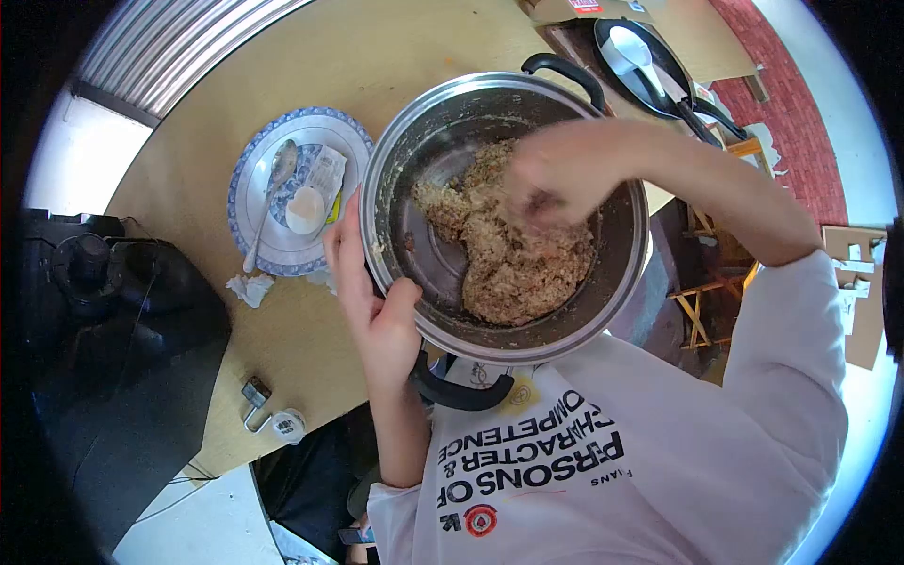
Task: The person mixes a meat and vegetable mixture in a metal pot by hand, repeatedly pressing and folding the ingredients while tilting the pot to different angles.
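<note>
A large steel pot (626, 273) with black handles is tilted at the table's edge, against the shirt. Inside it lies a lumpy brown mixture (513, 278), mostly toward the right and lower side. My left hand (381, 315) grips the pot's left rim, with the thumb at the rim and the fingers along the outer wall. My right hand (556, 174) is in the pot, at the upper part of the mixture. It is smeared by motion and its fingers cannot be made out.
Left of the pot, a blue-patterned plate (245, 179) holds a spoon (273, 198) and a packet (325, 174). A padlock (254, 395) and a small round container (288, 426) lie near the table's edge. A black pan (612, 33) with a white ladle (626, 49) stands upper right.
</note>
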A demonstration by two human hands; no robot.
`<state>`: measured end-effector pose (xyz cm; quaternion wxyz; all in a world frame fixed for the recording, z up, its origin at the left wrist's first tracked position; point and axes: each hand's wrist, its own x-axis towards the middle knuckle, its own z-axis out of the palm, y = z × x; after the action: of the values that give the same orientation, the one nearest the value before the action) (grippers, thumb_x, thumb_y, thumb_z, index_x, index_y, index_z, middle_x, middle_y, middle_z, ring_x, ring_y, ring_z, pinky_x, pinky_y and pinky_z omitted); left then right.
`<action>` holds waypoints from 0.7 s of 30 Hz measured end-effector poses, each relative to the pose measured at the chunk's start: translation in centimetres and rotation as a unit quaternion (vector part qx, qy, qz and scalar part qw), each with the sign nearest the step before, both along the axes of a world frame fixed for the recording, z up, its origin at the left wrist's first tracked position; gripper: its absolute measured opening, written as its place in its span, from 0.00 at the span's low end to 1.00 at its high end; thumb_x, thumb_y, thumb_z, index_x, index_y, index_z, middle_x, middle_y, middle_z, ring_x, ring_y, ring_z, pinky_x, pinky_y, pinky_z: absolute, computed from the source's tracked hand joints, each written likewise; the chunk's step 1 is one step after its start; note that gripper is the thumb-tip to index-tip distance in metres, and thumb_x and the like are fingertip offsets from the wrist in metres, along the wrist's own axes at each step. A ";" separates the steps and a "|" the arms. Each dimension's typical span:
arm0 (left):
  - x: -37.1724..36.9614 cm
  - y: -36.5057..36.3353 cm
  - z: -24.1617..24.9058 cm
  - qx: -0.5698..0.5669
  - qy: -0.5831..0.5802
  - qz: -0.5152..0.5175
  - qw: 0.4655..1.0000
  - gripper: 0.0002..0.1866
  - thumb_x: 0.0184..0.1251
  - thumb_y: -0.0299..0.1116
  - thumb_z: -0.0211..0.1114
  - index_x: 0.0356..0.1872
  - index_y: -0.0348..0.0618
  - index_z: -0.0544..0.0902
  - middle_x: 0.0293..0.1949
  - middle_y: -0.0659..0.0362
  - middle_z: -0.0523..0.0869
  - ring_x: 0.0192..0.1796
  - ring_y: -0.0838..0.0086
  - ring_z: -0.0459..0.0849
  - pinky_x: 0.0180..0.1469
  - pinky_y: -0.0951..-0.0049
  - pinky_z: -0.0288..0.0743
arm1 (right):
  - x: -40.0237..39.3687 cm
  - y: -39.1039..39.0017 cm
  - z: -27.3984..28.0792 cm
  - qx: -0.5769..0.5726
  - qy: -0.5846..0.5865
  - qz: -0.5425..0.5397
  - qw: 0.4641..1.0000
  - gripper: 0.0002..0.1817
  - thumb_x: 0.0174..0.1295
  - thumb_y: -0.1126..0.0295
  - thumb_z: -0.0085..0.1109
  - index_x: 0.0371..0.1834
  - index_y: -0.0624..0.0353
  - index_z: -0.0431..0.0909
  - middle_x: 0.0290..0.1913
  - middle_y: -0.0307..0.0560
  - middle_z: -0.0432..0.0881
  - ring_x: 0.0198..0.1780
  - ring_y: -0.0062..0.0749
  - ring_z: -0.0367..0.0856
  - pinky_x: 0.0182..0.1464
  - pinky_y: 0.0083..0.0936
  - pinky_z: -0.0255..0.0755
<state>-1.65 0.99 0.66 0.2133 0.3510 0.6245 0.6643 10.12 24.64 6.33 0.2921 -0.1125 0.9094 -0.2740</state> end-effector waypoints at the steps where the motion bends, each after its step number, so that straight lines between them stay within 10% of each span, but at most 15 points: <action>1: 0.1 0.1 0.2 0.003 -0.006 0.000 1.000 0.44 0.35 0.21 0.52 0.67 0.33 0.68 0.56 0.51 0.70 0.64 0.63 0.66 0.71 0.69 0.51 | -1.6 -0.1 -0.1 0.012 0.029 -0.007 0.999 0.05 0.52 0.70 0.59 0.30 0.58 0.82 0.31 0.50 0.82 0.39 0.46 0.81 0.41 0.41 0.73; 5: 0.1 0.2 0.2 0.022 -0.036 -0.006 0.999 0.44 0.35 0.21 0.53 0.67 0.33 0.68 0.54 0.52 0.71 0.61 0.65 0.69 0.69 0.70 0.54 | -5.6 -0.8 -2.3 0.103 0.148 -0.095 0.979 0.12 0.62 0.62 0.54 0.33 0.60 0.82 0.37 0.55 0.83 0.42 0.51 0.81 0.48 0.43 0.74; 11: -0.5 0.2 -0.2 0.016 -0.001 -0.011 1.000 0.43 0.36 0.19 0.53 0.67 0.33 0.69 0.54 0.53 0.72 0.60 0.67 0.70 0.68 0.72 0.57 | -1.7 0.1 -3.9 0.273 -0.069 -0.194 0.940 0.39 0.73 0.40 0.26 0.46 0.62 0.82 0.42 0.63 0.83 0.50 0.59 0.80 0.60 0.45 0.69; 15: -0.1 0.7 0.3 0.035 -0.094 -0.020 0.995 0.43 0.36 0.17 0.52 0.67 0.33 0.69 0.53 0.53 0.72 0.58 0.69 0.72 0.66 0.73 0.60 | -0.3 -0.5 -3.0 0.230 -0.275 -0.244 0.901 0.43 0.70 0.34 0.22 0.63 0.60 0.72 0.55 0.65 0.78 0.59 0.54 0.76 0.65 0.44 0.65; 21: -0.3 0.4 0.5 -0.005 -0.111 -0.027 0.993 0.42 0.38 0.16 0.50 0.66 0.33 0.69 0.53 0.54 0.71 0.60 0.68 0.72 0.65 0.73 0.61 | 2.7 -3.7 -3.0 -0.179 -0.380 -0.522 0.742 0.49 0.61 0.24 0.23 0.77 0.47 0.49 0.77 0.55 0.50 0.74 0.49 0.59 0.69 0.53 0.61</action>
<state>-1.97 1.42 1.20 0.3012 0.2905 0.5907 0.6898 12.78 20.90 3.37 0.3995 0.4433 0.5736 -0.5612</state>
